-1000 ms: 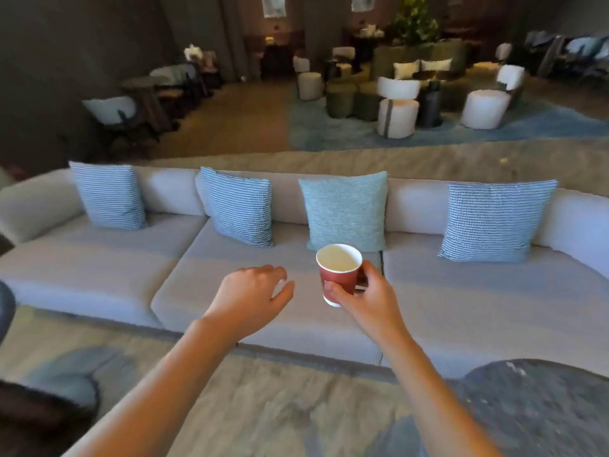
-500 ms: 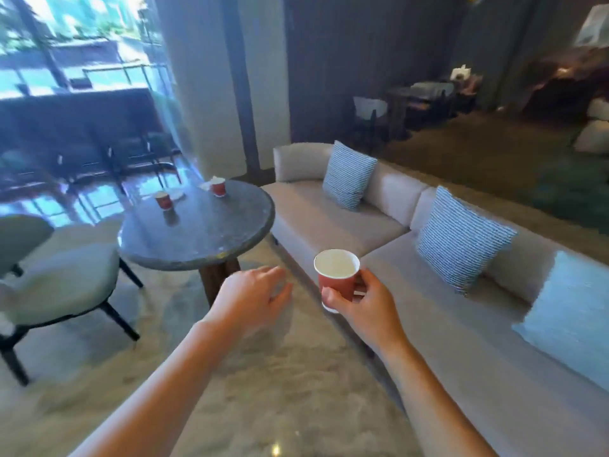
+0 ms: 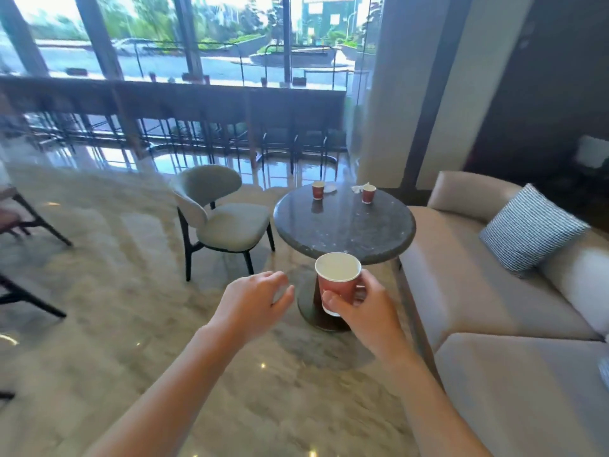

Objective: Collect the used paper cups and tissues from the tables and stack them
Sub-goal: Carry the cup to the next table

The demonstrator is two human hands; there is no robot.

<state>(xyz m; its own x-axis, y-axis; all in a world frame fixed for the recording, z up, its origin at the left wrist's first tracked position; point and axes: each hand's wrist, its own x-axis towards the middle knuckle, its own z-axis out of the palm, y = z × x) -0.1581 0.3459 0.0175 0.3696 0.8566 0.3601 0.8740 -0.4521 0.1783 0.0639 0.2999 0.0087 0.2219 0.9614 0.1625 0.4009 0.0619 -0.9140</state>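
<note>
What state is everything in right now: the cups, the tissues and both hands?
Held cup: upright, gripped by right hand.
Left hand: free, fingers loosely curled, holding nothing.
Left cup: upright on table.
Right cup: upright on table.
Tissue: crumpled, lying by right cup.
Flat tissue: lying by left cup.

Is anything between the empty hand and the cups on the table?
Nothing visible. Between the empty left hand and the two red paper cups lie only floor and the bare top of the dark round stone table.
</note>
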